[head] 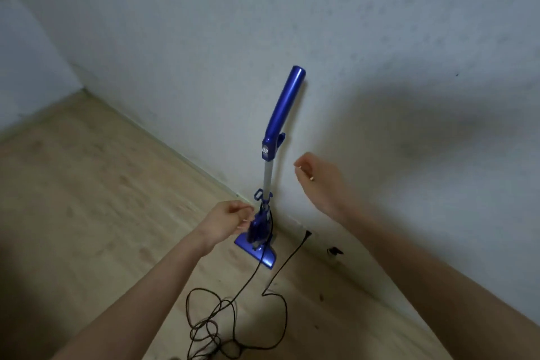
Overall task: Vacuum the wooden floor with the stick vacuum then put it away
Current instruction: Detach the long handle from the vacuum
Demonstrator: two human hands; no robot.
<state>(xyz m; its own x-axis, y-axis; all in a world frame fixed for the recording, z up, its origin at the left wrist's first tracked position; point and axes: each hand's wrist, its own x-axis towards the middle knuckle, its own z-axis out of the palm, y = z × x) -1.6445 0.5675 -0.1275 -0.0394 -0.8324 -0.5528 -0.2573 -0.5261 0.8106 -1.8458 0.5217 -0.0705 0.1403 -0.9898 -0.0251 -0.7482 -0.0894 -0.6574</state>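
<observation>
Vacuum, blue with a grey tube, stands upright against the white wall, its head on the wooden floor and its black cord trailing in loose loops toward the camera. The left hand hangs just beside the lower body with fingers loosely curled, gripping nothing that can be made out. The right hand is raised beside the tube, apart from it, fingers relaxed and empty, both forearms stretched forward.
</observation>
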